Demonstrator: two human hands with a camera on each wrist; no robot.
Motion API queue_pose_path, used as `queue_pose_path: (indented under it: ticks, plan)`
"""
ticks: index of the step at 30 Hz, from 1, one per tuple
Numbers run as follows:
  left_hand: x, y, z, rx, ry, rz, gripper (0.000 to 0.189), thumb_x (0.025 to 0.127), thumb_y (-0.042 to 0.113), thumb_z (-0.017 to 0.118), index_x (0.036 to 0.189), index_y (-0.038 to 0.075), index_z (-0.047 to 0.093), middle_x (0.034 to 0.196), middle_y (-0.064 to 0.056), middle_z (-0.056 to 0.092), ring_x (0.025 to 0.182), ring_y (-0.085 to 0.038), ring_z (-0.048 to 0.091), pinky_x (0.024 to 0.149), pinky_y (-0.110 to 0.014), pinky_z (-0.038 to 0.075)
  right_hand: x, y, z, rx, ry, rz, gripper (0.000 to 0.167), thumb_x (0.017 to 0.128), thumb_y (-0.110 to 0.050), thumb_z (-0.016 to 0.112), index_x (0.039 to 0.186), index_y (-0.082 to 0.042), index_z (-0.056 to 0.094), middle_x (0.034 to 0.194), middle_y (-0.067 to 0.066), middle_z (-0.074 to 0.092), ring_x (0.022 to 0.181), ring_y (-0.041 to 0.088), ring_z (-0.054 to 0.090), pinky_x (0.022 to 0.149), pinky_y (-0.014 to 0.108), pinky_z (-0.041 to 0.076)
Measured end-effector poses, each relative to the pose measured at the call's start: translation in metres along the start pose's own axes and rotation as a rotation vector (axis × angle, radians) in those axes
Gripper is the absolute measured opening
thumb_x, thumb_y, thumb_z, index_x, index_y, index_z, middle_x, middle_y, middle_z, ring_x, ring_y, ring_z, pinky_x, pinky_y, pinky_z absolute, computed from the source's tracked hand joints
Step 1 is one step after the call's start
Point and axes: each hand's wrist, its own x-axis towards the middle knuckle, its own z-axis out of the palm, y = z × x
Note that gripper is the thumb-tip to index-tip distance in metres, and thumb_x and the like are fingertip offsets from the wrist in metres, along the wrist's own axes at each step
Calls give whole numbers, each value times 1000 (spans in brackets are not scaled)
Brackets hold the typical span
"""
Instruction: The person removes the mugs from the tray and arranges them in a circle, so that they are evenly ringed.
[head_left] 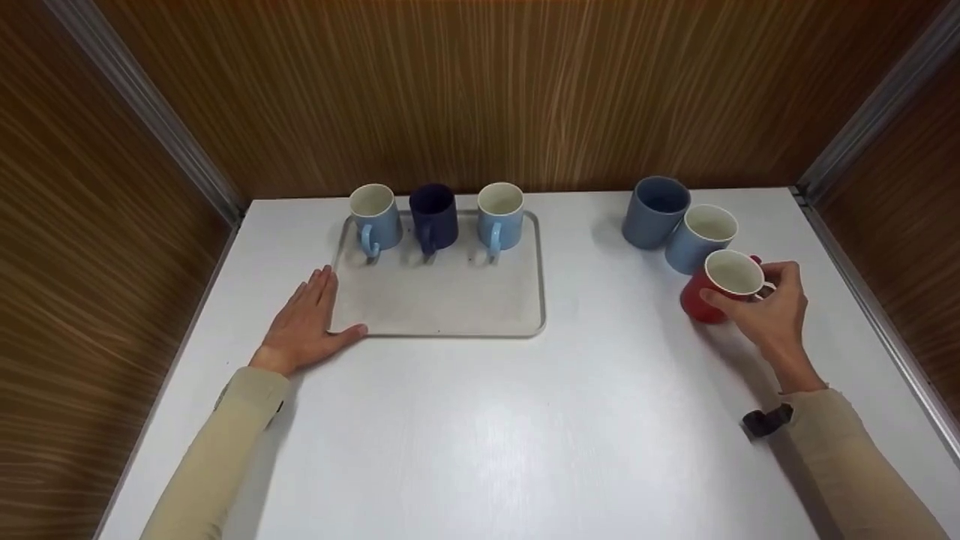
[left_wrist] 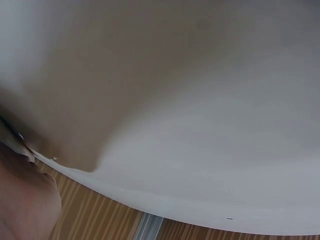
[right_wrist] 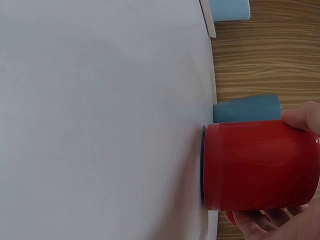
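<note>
Currently, the right hand is grasping a glossy red cylindrical mug between thumb and fingers, presumably for a firm hold, well right of a pale rectangular tray, which the straight-fingered left hand is touching, seemingly steadying it.

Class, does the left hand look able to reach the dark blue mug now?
Probably yes: the left hand, holding nothing, lies at the tray, whose bare front leaves the way to the dark blue mug free.

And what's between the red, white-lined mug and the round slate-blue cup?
A blue, white-lined cup stands between the red mug and the slate-blue cup, seen in the head view.
</note>
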Motion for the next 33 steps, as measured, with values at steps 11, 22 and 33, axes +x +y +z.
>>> queue_pose_path:
  ticks: [11,22,33]
  plan:
    - [1,1,1,-6,-21,-13,121,96,85,47,170,-2,7,180,-19,2,168,-37,1,137,-52,7,4,-2,8,6,9,23,94,87,-44,89,154,-8,32,154,17,45,147,39,49,123,57,43]
    - [1,1,1,0,-45,-21,121,96,87,42,170,0,1,180,-16,-3,168,-35,-2,137,-53,5,10,-5,13,-7,9,48,99,86,-52,88,154,-10,31,155,16,44,144,36,50,122,53,45]
    - [1,0,1,-31,-27,-21,121,96,84,47,170,-1,4,180,-17,0,168,-35,-1,137,-52,6,10,-8,14,-48,9,7,104,85,-53,88,157,-8,29,156,19,43,142,36,48,120,55,47]
